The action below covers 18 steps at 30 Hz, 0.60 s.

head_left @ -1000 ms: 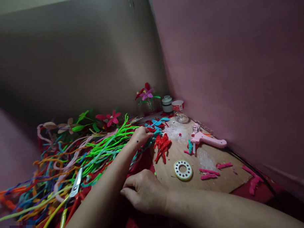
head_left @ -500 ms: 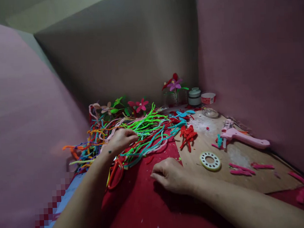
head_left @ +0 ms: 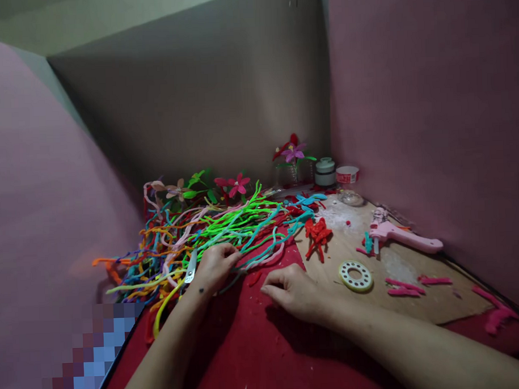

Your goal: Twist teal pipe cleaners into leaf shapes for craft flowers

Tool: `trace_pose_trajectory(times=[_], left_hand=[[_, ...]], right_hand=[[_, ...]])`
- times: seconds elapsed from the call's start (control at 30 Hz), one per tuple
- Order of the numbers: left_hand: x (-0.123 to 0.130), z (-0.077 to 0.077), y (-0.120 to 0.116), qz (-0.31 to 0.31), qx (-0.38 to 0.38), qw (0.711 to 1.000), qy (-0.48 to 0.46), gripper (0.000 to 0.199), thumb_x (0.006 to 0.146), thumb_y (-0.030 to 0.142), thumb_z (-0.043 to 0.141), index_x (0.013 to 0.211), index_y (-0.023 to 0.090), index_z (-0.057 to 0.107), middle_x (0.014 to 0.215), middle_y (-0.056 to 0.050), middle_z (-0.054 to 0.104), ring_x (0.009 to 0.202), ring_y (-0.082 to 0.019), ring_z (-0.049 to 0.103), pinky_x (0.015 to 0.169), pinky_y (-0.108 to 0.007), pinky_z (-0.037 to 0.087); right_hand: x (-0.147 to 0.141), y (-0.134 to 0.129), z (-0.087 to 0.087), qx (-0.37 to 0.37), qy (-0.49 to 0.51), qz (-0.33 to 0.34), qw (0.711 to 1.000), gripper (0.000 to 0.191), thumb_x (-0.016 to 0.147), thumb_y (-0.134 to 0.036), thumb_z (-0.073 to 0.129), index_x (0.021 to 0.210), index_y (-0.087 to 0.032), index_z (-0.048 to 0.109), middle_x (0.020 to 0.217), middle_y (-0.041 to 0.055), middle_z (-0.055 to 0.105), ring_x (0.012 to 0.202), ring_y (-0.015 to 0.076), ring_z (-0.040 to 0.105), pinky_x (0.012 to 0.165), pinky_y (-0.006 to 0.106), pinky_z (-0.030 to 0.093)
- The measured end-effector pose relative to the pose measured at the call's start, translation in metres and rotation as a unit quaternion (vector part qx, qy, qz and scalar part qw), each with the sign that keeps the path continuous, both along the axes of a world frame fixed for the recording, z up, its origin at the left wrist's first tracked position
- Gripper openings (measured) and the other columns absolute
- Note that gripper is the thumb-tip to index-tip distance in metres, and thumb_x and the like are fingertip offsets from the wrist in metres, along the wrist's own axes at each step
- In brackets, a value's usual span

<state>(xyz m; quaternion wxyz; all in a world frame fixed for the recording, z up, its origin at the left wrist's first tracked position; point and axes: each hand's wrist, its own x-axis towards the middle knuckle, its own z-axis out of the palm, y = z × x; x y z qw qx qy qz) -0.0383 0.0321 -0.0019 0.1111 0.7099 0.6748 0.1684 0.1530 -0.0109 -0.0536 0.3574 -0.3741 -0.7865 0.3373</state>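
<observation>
Nearest, the right hand hangs low over the red worktop, its fingers curled and pressed together with nothing visible between them. Just beyond and to its left, the left hand has its fingers pressed together too; I can't tell whether they pinch a strand. It is the nearer hand to the loose bundle of fuzzy bright-green and teal stems, which lies right beyond its fingertips, long axis slanting away and rightward. Silver scissor blades crowd its wrist on the outer side, while red surface shows between the hands. Rightward, the brown flat board carries a white ring-shaped spool, then fuzzy red pieces beside the stems' far right edge. Behind, the grey wall closes off the far side.
</observation>
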Motion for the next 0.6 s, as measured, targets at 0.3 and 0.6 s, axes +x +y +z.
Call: trace_pose_trajectory(times=[0.3,0.6], left_hand=[[0.01,0.009,-0.027,-0.052,0.095,0.972,-0.209,0.019,0.073,0.036,0.054,0.07,0.018,0.059,0.06,0.002,0.054,0.055,-0.011,0.045,0.053,-0.02,0.034],[0.036,0.003,-0.048,-0.078,0.128,0.935,-0.32,0.012,0.061,0.011,0.069,0.063,0.023,0.067,0.066,-0.003,0.055,0.06,-0.011,0.045,0.053,-0.015,0.032]], right_hand=[[-0.002,0.011,0.008,-0.243,0.279,0.007,0.929,0.039,0.079,-0.034,0.051,0.111,-0.012,0.052,0.061,-0.0015,0.056,0.044,0.0059,0.043,0.043,0.018,0.033],[0.004,0.017,0.015,-0.257,0.461,-0.009,0.849,0.026,0.072,-0.037,0.061,0.079,-0.012,0.063,0.062,0.0009,0.06,0.045,0.0059,0.048,0.044,0.019,0.037]])
